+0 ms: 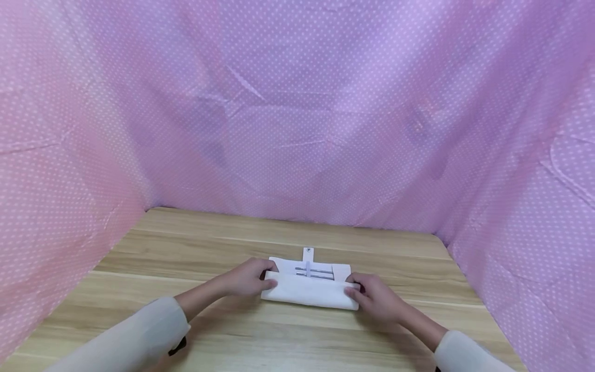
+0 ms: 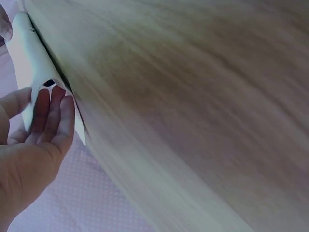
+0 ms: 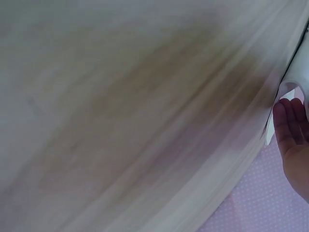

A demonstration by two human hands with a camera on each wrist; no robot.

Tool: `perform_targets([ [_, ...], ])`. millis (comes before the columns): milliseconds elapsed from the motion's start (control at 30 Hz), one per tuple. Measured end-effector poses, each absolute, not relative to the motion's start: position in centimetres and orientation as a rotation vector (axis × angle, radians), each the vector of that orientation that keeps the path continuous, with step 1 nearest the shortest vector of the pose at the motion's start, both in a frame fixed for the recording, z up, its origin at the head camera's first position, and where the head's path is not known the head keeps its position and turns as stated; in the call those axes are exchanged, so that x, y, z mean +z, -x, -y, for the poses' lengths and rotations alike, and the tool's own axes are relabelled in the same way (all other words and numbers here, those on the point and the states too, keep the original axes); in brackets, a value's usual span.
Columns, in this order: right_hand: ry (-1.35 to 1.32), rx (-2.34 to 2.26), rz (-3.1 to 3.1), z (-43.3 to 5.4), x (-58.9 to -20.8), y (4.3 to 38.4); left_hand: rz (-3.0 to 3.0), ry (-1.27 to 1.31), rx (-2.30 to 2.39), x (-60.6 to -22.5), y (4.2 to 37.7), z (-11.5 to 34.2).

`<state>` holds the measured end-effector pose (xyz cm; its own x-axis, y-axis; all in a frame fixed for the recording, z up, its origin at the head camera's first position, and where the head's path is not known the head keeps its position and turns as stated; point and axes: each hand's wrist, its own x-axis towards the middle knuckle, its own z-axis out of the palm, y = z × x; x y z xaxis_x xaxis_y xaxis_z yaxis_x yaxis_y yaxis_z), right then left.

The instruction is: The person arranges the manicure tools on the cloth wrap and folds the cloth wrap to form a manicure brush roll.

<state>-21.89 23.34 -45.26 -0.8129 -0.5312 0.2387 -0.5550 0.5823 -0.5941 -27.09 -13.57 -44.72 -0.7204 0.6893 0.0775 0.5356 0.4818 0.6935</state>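
A white roll-up case [image 1: 309, 290] lies on the table, its near part folded over. Inside, thin metal tools [image 1: 316, 276] sit under a narrow strap; their exact kind is too small to tell. A tab with a snap button [image 1: 308, 253] sticks out from the far edge. My left hand [image 1: 251, 276] pinches the fold's left end, thumb on top and fingers inside. In the left wrist view, the left hand's fingers [image 2: 53, 113] reach into the rolled end. My right hand [image 1: 374, 297] pinches the right end likewise; its fingers [image 3: 289, 121] show at that end in the right wrist view.
The case lies on a wood-grain table [image 1: 209, 243] with rounded far corners. Pink and purple dotted cloth [image 1: 297, 129] hangs around the back and both sides. Light sleeves [image 1: 139, 330] cover the forearms, and something dark shows under the left cuff.
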Motion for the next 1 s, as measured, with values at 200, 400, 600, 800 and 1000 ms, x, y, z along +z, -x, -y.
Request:
perform_targets([
  [200, -0.898, 1.053, 2.753, -22.8, -45.7, 23.4, -2.572, -0.993, 1.061, -45.2, 28.5, 13.1],
  [400, -0.793, 1.054, 2.817, -22.5, -46.0, 24.6, -2.595, -0.965, 1.048, -45.4, 29.6, 12.9],
  [600, -0.711, 1.034, 2.88, -22.2, -45.8, 25.0, -2.605, -0.887, 1.046, -45.4, 29.9, 12.6],
  [800, -0.675, 1.03, 2.841, -22.0, -45.7, 24.7, -2.673, -0.851, 0.947, -45.2, 29.1, 12.0],
  [1000, -0.803, 0.844, 2.741, -22.1, -45.8, 24.2, -2.802, -1.231, 0.637, -45.0, 27.9, 11.1],
])
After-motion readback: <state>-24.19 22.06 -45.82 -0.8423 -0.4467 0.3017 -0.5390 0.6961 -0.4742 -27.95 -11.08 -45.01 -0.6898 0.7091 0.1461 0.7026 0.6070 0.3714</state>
